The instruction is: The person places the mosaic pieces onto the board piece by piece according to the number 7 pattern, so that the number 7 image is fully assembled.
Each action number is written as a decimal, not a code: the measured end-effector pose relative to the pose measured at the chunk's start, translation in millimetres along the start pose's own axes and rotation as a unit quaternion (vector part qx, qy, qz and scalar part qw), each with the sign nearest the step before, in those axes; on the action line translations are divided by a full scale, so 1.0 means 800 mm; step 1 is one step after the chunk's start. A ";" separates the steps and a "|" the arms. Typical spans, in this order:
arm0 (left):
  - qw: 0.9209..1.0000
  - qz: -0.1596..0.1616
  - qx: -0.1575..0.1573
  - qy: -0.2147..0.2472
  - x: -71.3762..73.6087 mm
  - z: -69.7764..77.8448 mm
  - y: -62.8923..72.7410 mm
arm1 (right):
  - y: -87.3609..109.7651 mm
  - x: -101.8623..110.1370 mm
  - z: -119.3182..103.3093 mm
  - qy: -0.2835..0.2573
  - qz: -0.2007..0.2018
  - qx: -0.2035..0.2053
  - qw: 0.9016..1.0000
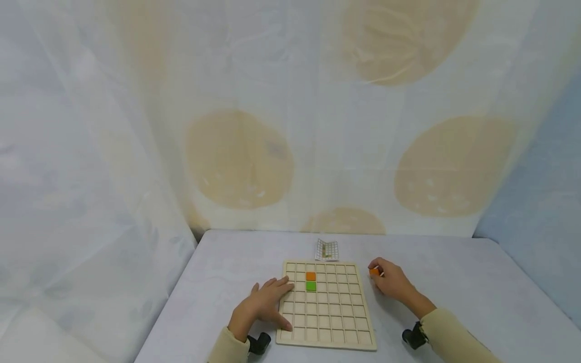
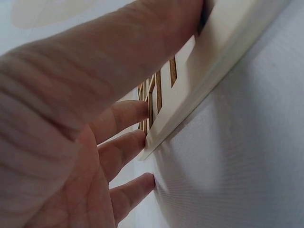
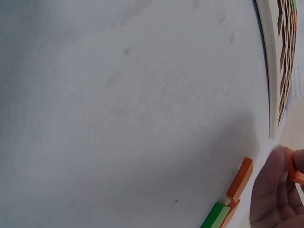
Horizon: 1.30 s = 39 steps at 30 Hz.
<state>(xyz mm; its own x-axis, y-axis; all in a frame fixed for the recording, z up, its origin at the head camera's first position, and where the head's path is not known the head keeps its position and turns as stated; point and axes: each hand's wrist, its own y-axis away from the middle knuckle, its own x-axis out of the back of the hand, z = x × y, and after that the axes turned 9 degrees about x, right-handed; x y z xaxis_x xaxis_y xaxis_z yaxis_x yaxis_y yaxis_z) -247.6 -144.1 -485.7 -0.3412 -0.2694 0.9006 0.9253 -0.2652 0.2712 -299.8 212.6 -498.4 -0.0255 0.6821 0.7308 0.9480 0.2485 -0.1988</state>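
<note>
My left hand (image 1: 265, 302) rests spread over the left edge of a pale wooden grid board (image 1: 336, 322), thumb and fingers touching its rim in the left wrist view. In the upper part of the board an orange tile (image 1: 310, 276) sits in a cell, with a green tile (image 1: 310, 286) directly below it. To the right of the board, my right hand (image 1: 392, 280) pinches another orange tile (image 3: 294, 173) just above the table. Near that hand lie loose pieces, an orange block (image 3: 240, 178) and a green block (image 3: 216, 216), which the hand hides from the head view.
A small folded card (image 1: 327, 250) printed with a grid stands behind the board. The white-covered table (image 1: 245, 252) reaches to a patterned curtain (image 1: 345, 176) at the back. Black wrist cameras hang below both sleeves.
</note>
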 end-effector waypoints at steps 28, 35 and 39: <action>1.000 0.003 0.000 -0.007 -0.001 0.002 0.001 | -0.017 -0.052 -0.065 -0.023 -0.020 0.047 0.998; 1.000 0.000 0.003 -0.009 0.001 0.002 0.004 | -0.018 -0.073 -0.078 -0.034 -0.076 0.119 0.989; 1.000 0.000 0.002 -0.009 0.000 0.004 0.006 | -0.016 -0.081 -0.089 -0.037 -0.093 0.134 0.986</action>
<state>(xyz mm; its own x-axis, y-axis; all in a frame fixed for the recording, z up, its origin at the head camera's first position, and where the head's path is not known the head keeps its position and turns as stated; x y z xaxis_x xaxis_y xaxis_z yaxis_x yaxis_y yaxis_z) -242.4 -142.6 -483.6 -0.3382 -0.2525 0.9066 0.9259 -0.2616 0.2726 -287.6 116.1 -497.1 -0.2229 0.6534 0.7235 0.8073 0.5397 -0.2387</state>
